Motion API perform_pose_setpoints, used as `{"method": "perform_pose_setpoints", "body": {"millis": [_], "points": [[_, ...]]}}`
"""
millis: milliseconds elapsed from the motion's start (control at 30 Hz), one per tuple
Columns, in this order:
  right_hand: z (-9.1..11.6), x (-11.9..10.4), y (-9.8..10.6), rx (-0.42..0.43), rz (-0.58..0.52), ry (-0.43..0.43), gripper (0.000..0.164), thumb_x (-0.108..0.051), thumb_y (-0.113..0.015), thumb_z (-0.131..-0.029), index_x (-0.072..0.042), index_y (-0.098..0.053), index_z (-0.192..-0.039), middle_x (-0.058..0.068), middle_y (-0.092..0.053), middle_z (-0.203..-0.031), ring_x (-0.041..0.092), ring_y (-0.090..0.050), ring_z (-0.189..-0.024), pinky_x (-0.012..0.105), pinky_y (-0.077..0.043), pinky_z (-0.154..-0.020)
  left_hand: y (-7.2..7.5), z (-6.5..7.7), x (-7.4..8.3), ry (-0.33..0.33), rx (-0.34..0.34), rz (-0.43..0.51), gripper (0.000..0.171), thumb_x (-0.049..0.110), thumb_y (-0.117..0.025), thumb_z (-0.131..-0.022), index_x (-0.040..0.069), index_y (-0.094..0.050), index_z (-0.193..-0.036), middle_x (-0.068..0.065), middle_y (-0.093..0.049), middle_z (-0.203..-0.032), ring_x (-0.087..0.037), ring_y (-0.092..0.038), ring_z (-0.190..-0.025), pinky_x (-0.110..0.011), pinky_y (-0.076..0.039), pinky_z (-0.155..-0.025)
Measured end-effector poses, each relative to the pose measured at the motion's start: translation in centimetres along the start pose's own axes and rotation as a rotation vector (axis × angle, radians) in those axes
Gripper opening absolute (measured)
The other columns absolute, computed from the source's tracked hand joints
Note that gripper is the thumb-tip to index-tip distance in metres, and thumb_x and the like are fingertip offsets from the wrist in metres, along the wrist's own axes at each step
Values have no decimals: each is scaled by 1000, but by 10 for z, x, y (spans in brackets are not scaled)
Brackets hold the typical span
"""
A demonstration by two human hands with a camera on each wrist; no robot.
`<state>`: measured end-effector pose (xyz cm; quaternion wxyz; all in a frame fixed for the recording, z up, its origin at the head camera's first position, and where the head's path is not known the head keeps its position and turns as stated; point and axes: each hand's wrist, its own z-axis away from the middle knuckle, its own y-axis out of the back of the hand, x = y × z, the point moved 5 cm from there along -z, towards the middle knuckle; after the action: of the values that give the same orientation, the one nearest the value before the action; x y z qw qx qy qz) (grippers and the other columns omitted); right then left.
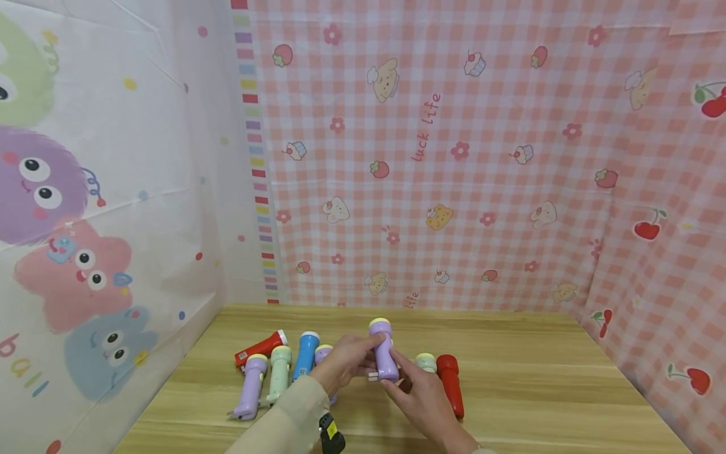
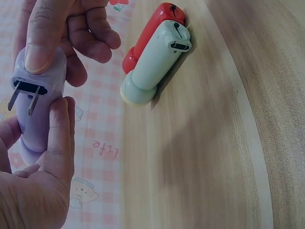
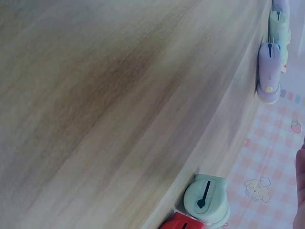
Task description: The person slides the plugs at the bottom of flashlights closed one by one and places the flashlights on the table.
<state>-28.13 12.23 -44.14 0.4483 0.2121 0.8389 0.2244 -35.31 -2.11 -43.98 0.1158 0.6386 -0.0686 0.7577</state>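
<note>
Both hands hold a purple flashlight (image 1: pixel 386 358) upright above the wooden table, its pale yellow head at the top. My left hand (image 1: pixel 345 360) grips it from the left, thumb on the upper body. On the other side my right hand (image 1: pixel 424 394) pinches the tail end. In the left wrist view the right thumb (image 2: pixel 38 50) presses on the tail, just behind the two metal plug prongs (image 2: pixel 34 100), which stand folded out. Only a sliver of a hand (image 3: pixel 300 191) shows at the right wrist view's edge.
To the left on the table (image 1: pixel 527 378) lie a red flashlight (image 1: pixel 263 345), a purple one (image 1: pixel 251 388), a green one (image 1: pixel 280 372), a blue one (image 1: pixel 306 354) and another purple one (image 1: pixel 323 353). Right of the hands are a green flashlight (image 2: pixel 155 62) and a red flashlight (image 1: pixel 450 384).
</note>
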Motion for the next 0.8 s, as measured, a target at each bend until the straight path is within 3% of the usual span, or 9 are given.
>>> {"method": "perform_pose_setpoints", "body": {"millis": [467, 800], "points": [[0, -2, 0, -2, 39, 44, 52, -23, -74, -91, -2, -58, -136, -6, -67, -82, -1, -57, -64, 19, -51, -56, -1, 0, -1, -3, -8, 9, 42, 32, -62, -98, -10, -65, -104, -8, -66, -78, -11, -62, -64, -22, -55, -59], [0, -2, -1, -37, 38, 55, 50, -16, -72, -92, -1, -56, -138, 1, -72, -90, 0, -60, -67, 19, -52, -58, 0, 0, -2, 1, -11, -19, 45, 34, -61, -98, -10, -64, -106, -10, -68, -83, -14, -64, -68, -26, -57, -63]]}}
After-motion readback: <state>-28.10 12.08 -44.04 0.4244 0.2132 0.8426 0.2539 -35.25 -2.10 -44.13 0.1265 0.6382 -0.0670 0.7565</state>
